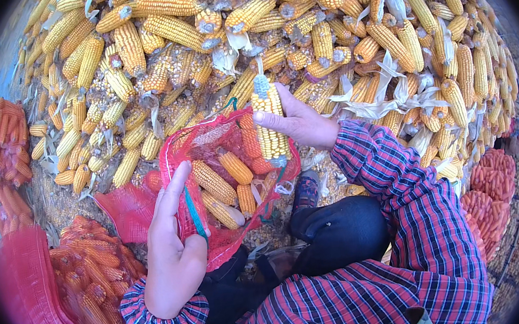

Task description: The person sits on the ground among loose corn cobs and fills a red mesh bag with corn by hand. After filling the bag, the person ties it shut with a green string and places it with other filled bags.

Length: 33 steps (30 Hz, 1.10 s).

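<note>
My right hand [299, 120] is closed around a yellow corn cob [271, 138], which stands upright with its pale grey end at the top. The cob is over the far right rim of a red mesh bag [218, 248]. Several cobs [214, 184] lie inside the bag, whose mouth gapes upward between my hands. At the bag's left rim is my left hand [177, 253], its fingers stretched out and its thumb next to the green edging [195, 213]. Whether that hand touches the mesh I cannot tell for sure.
A large heap of loose corn cobs [323, 41] with dry husks fills the far side. Filled red mesh bags stand at the left [97, 274] and right [491, 201]. Empty-looking red mesh [27, 300] lies at the near left. My shoe [305, 190] is right of the open bag.
</note>
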Each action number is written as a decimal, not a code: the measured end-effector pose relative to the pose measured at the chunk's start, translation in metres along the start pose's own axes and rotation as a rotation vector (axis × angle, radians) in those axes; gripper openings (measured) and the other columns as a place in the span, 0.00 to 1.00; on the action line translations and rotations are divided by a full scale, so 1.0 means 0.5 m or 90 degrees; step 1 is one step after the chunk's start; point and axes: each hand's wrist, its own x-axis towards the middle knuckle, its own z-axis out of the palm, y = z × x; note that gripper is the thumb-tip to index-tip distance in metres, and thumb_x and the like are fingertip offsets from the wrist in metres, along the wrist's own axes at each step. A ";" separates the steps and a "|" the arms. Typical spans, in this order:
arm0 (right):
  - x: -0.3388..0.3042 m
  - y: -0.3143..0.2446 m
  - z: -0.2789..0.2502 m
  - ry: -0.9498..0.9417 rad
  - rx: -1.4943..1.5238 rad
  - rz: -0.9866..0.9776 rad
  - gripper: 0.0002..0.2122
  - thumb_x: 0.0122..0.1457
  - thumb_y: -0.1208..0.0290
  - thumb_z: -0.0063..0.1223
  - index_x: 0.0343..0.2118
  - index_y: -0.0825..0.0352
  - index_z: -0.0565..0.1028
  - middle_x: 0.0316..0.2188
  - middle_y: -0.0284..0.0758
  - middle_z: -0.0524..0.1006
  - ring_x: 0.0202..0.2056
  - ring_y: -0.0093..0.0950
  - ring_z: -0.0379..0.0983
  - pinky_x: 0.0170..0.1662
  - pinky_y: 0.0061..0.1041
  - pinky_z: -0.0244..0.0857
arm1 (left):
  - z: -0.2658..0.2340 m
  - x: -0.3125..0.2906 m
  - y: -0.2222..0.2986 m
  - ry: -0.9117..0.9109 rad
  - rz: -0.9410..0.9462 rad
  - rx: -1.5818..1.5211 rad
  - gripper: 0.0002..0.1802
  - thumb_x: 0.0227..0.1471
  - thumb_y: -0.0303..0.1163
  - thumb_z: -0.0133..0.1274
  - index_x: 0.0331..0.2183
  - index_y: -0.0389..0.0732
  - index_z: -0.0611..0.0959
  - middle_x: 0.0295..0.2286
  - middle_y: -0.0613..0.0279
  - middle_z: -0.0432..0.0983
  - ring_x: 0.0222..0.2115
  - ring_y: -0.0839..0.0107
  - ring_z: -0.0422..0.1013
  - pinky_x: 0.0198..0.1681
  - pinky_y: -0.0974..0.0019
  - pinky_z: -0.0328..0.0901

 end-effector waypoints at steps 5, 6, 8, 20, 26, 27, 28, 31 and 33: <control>0.056 0.086 -0.028 -0.123 -0.327 -0.025 0.22 0.66 0.51 0.39 0.40 0.67 0.78 0.36 0.45 0.78 0.42 0.40 0.74 0.49 0.35 0.66 | 0.002 -0.005 -0.010 0.050 0.007 0.031 0.44 0.35 0.14 0.38 0.61 0.29 0.58 0.59 0.44 0.58 0.64 0.58 0.49 0.67 0.61 0.39; 0.080 0.115 -0.064 -0.031 -0.438 0.067 0.16 0.67 0.60 0.41 0.43 0.67 0.76 0.38 0.45 0.76 0.43 0.36 0.73 0.49 0.31 0.65 | -0.002 -0.007 -0.012 0.067 0.004 0.044 0.44 0.35 0.14 0.38 0.61 0.29 0.58 0.59 0.44 0.58 0.64 0.58 0.49 0.67 0.61 0.39; 0.100 0.189 -0.118 0.052 -0.610 0.065 0.12 0.62 0.67 0.44 0.44 0.66 0.76 0.43 0.45 0.73 0.47 0.42 0.70 0.52 0.33 0.64 | -0.014 -0.010 -0.014 0.062 -0.007 0.131 0.44 0.36 0.14 0.38 0.61 0.30 0.59 0.59 0.44 0.58 0.64 0.57 0.49 0.66 0.61 0.40; 0.144 0.391 -0.115 -0.080 -1.140 -0.072 0.12 0.59 0.60 0.43 0.41 0.51 0.77 0.48 0.41 0.68 0.56 0.47 0.57 0.58 0.51 0.50 | -0.041 0.013 -0.024 0.082 -0.109 0.108 0.45 0.31 0.14 0.36 0.59 0.30 0.64 0.58 0.51 0.60 0.63 0.64 0.50 0.66 0.64 0.38; 0.147 0.303 -0.122 -0.254 -1.132 -0.039 0.14 0.57 0.63 0.47 0.46 0.57 0.71 0.41 0.42 0.73 0.42 0.40 0.75 0.41 0.39 0.69 | -0.045 0.015 -0.013 0.041 -0.079 0.051 0.43 0.34 0.14 0.38 0.59 0.30 0.64 0.58 0.48 0.62 0.63 0.62 0.51 0.67 0.60 0.34; 0.142 0.278 -0.125 -0.257 -1.119 -0.027 0.15 0.56 0.62 0.50 0.46 0.59 0.71 0.41 0.42 0.73 0.42 0.41 0.75 0.43 0.41 0.69 | -0.049 0.013 -0.009 0.031 -0.084 0.007 0.43 0.34 0.14 0.38 0.59 0.29 0.64 0.58 0.48 0.62 0.63 0.62 0.51 0.67 0.61 0.34; 0.135 0.253 -0.125 -0.275 -1.092 -0.010 0.16 0.55 0.61 0.52 0.45 0.60 0.71 0.40 0.43 0.74 0.42 0.42 0.75 0.44 0.43 0.69 | -0.054 0.009 -0.003 0.022 -0.096 -0.035 0.43 0.33 0.14 0.38 0.58 0.29 0.64 0.58 0.48 0.62 0.63 0.62 0.52 0.67 0.61 0.34; 0.106 0.186 -0.137 -0.257 -0.959 0.115 0.29 0.47 0.50 0.63 0.48 0.63 0.68 0.42 0.44 0.75 0.42 0.42 0.76 0.44 0.40 0.70 | -0.072 -0.002 0.013 -0.003 -0.078 -0.091 0.43 0.32 0.15 0.38 0.57 0.27 0.66 0.58 0.48 0.62 0.62 0.63 0.54 0.66 0.63 0.40; 0.081 0.160 -0.138 -0.194 -0.898 0.160 0.30 0.48 0.47 0.61 0.49 0.63 0.68 0.42 0.44 0.76 0.43 0.41 0.76 0.45 0.39 0.70 | -0.074 -0.017 0.025 0.028 -0.105 -0.188 0.43 0.31 0.15 0.37 0.57 0.27 0.67 0.58 0.48 0.61 0.61 0.64 0.55 0.60 0.69 0.54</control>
